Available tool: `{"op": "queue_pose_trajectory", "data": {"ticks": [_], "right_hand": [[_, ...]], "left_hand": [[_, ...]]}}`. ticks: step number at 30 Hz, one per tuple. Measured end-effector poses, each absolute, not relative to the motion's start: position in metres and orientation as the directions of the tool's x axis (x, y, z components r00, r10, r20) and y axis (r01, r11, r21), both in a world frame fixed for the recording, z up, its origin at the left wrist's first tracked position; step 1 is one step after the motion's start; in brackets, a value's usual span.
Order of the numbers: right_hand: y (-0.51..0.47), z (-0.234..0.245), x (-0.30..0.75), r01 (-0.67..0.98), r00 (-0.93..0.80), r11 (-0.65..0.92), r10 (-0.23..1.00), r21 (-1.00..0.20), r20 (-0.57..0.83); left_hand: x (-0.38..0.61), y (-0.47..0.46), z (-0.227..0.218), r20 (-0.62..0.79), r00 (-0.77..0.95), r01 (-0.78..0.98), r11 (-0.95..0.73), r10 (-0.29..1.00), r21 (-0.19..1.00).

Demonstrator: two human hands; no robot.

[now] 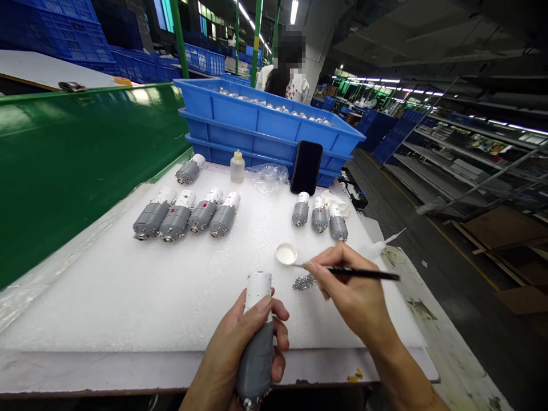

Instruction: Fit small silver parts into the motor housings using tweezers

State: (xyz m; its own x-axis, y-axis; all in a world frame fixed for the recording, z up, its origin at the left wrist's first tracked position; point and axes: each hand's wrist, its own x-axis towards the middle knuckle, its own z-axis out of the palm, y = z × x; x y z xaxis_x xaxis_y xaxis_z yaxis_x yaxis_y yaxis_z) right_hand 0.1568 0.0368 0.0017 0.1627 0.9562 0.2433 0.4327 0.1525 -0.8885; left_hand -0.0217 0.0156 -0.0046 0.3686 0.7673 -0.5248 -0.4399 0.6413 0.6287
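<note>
My left hand (pixel 244 337) is wrapped round a grey and white cylindrical model (pixel 256 359), its white end pointing away from me. A thin black brush-like tool (pixel 359 273) is pinched in my right hand (pixel 351 288), its tip at the edge of a small round white cap (pixel 286 254). Whether the tip has bristles is too small to tell. Just below the cap, beside my right fingers, lies a little pile of tiny silvery parts (pixel 303 282). All of this is over a white foam sheet (pixel 128 302).
Several like models (pixel 173 220) lie at the left, with three more (pixel 319 216) at the right. Behind them are a small bottle (pixel 237 167), a clear plastic bag (pixel 269 177), a phone (pixel 306 167) leaning on stacked blue crates (pixel 257 123). A person (pixel 286 80) is beyond.
</note>
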Motion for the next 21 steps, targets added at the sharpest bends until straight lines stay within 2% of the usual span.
{"op": "queue_pose_trajectory", "data": {"ticks": [6, 11, 16, 21], "right_hand": [[0.082, -0.004, 0.159, 0.574, 0.059, 0.126, 0.979, -0.809, 0.195], [0.084, -0.007, 0.154, 0.635, 0.001, 0.140, 0.983, -0.760, 0.183], [0.086, -0.006, 0.153, 0.655, -0.012, 0.161, 0.979, -0.738, 0.204], [0.072, 0.006, 0.152, 0.617, 0.036, 0.200, 0.959, -0.761, 0.281]], "left_hand": [[-0.029, 0.012, -0.011, -0.528, 0.334, -0.389, 0.624, 0.781, 0.678], [-0.029, 0.011, -0.009, -0.526, 0.232, -0.349, 0.575, 0.818, 0.740], [-0.027, 0.009, -0.006, -0.510, 0.170, -0.353, 0.535, 0.843, 0.768], [-0.030, 0.010, -0.009, -0.469, 0.203, -0.299, 0.510, 0.860, 0.806]]}}
